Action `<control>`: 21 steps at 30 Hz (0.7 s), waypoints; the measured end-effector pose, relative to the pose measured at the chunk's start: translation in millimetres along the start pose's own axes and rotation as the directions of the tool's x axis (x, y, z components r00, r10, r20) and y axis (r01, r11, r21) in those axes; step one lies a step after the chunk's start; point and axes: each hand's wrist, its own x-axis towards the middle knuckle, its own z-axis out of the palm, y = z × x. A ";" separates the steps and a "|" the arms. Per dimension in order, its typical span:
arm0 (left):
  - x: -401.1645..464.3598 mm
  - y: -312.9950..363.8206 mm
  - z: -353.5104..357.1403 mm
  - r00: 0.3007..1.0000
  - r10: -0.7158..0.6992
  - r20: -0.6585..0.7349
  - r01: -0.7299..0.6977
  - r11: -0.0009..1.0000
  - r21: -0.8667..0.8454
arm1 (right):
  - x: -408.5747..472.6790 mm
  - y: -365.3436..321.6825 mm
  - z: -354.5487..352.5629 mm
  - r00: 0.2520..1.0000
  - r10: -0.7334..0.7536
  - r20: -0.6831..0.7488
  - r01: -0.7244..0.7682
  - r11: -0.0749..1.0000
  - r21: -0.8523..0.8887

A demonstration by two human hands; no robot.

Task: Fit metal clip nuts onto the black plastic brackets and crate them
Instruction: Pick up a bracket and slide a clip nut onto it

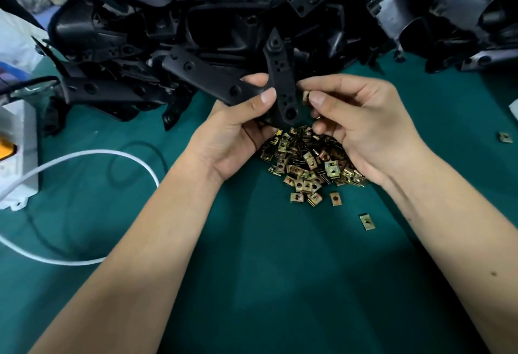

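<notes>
Your left hand gripped the bracket; your right hand pinched a clip nut beside it. Sliding it squarely onto the edge looked best.

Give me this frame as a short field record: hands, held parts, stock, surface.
left hand: grips black bracket
right hand: pinches one clip nut beside the bracket's edge
clip nut seated: cannot tell
clip nut pile: loose on green mat, under the hands
strays: single nuts at and
bracket heap: behind the hands
crate: not in view
</notes>
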 end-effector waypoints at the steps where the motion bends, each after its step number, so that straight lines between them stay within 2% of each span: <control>1: 0.3 0.1 0.3 1.000 0.007 0.002 -0.007 1.000 0.004 | 0.1 -0.3 0.5 1.000 0.006 0.005 -0.006 1.000 -0.002; 11: 0.6 2.3 2.1 1.000 -0.025 0.005 0.025 0.999 -0.025 | -0.8 1.5 3.3 0.999 -0.003 0.037 0.003 1.000 -0.022; 17: -1.1 3.3 4.3 0.998 -0.018 0.056 0.021 0.998 -0.053 | -1.4 1.8 4.9 1.000 -0.006 0.026 0.007 1.000 -0.017; 21: -1.8 4.9 6.7 0.999 -0.031 0.019 0.032 0.998 -0.050 | -0.6 1.7 4.7 1.000 0.002 0.011 -0.002 1.000 -0.003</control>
